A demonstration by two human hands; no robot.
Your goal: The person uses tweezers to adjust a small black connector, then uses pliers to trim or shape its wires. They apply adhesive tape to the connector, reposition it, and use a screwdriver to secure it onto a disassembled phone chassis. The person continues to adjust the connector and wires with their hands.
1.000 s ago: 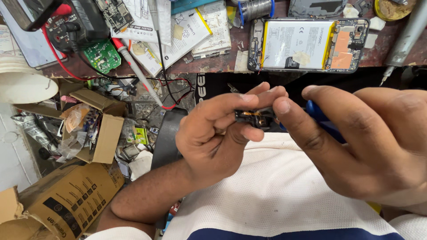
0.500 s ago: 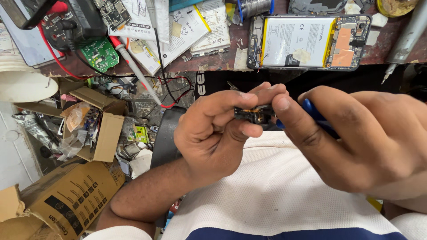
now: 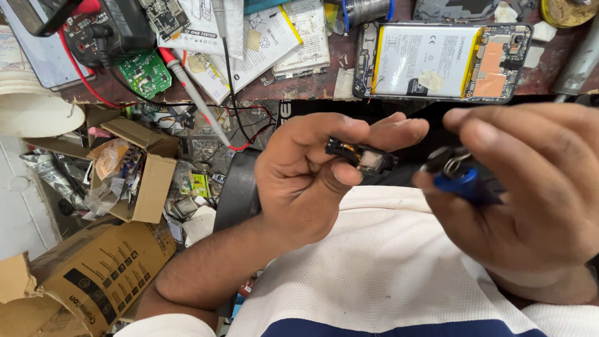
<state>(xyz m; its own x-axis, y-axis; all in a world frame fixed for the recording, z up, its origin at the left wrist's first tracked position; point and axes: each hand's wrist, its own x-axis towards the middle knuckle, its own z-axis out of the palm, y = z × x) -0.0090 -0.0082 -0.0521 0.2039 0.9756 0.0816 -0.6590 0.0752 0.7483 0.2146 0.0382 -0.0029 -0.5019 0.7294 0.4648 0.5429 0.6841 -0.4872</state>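
Above the lap, a small black module (image 3: 360, 156) is pinched between thumb and fingertips of the left hand (image 3: 312, 181), held clear of the bench and just left of the tool. It is a short, flat plastic piece with a pale, slightly glossy window in its middle. The right hand (image 3: 530, 187) is closed around a blue-handled tool (image 3: 460, 178), whose metal end shows between the fingers; the tip itself cannot be made out.

On the bench edge, an opened phone (image 3: 443, 60) lies flat, its back cover off, with a white rectangular battery and a copper-coloured patch over the board exposed. From this it is judged that disassembly is done and 1 part is out; refitting and closing are left. A green circuit board (image 3: 145, 73) and a red probe (image 3: 187, 84) lie to the left, near printed papers. Below, a torn cardboard box (image 3: 146, 181) holds crumpled wrappers and scraps.
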